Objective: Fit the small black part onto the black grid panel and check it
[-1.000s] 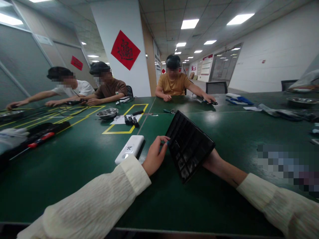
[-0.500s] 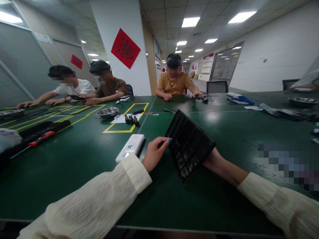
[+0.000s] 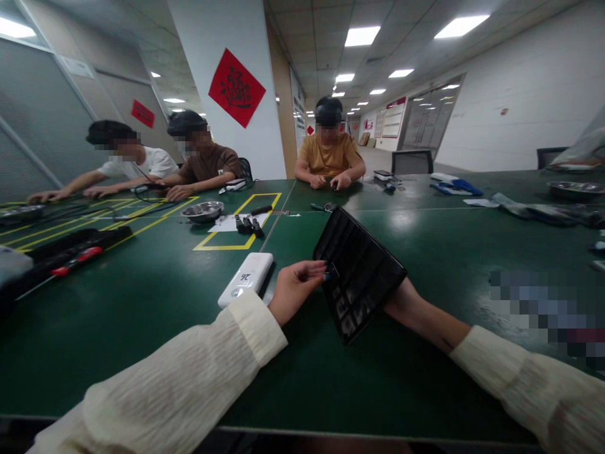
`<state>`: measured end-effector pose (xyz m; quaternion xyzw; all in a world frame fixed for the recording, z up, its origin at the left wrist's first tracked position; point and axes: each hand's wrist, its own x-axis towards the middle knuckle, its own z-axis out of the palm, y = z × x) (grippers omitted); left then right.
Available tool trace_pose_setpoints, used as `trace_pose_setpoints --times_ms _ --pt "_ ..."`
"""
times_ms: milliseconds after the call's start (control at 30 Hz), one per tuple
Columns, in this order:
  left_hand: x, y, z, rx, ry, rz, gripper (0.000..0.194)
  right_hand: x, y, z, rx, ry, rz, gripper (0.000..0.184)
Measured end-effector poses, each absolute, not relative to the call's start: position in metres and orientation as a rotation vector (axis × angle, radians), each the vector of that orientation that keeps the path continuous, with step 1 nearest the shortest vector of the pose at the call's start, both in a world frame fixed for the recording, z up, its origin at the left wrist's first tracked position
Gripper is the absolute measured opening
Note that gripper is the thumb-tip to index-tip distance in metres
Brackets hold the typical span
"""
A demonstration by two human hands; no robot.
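A black compartment tray [image 3: 362,265], divided into a grid of cells, is held up steeply tilted above the table. My right hand [image 3: 401,301] supports it from behind its lower right side, with the fingers hidden by the tray. At the tray's left side is my left hand [image 3: 299,285], its thumb and fingers pinched together. Whatever lies between those fingertips is too small to make out. Small pale shapes show in the tray's lower cells. Beside my left wrist, a white power bank [image 3: 246,277] marked 26 lies on the green table [image 3: 302,384].
Beyond the power bank are a metal bowl [image 3: 203,212] and black parts [image 3: 249,225] on white paper. A red-handled screwdriver [image 3: 78,261] lies left. Three co-workers sit across the table, one straight ahead [image 3: 329,151]. Blue-and-white items [image 3: 456,186] and plastic bags [image 3: 524,210] lie right.
My left fingertips have shifted slightly in front of the tray's left side and stay pinched. The tray has hardly moved. The co-worker ahead has drawn an outstretched arm back in.
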<state>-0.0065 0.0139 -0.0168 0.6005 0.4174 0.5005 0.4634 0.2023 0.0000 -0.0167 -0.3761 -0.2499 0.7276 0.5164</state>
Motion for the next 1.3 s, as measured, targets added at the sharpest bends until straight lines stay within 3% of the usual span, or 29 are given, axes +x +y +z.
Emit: trace_pose_setpoints --times_ms 200,1300 --pt "-0.006 0.013 -0.017 1.514 1.037 1.226 0.024 0.201 -0.001 -0.02 -0.866 -0.553 1.744 0.019" --pt "-0.007 0.002 -0.009 1.904 1.091 1.221 0.022 0.201 -0.001 -0.022 -0.811 -0.653 1.763 0.025"
